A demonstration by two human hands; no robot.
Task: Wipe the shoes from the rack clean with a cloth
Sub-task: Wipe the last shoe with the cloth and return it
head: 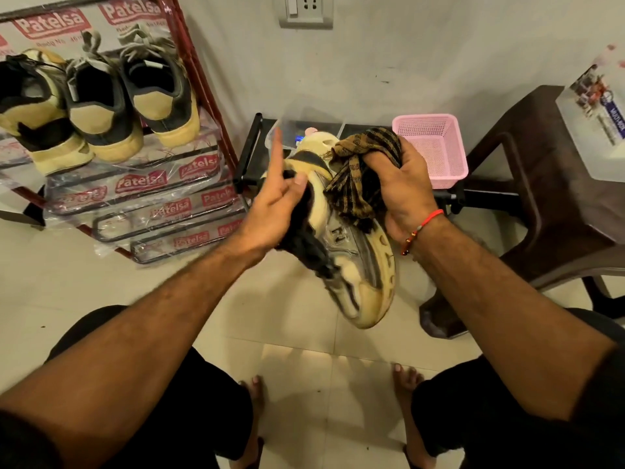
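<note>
Single head-worn wide-angle view, looking forward and steeply down from a seated person, close over both forearms, tiled floor (297, 367) and bare feet below, wall (406, 55) and shoe rack (199, 72) at the top

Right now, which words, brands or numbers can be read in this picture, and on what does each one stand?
"Patelsa": repeated red labels on the plastic wrap around the shoe rack.
Small line under the top labels: too blurred to read.
Print on the box at right: too small to read.
Mark on the held shoe: unclear.
</note>
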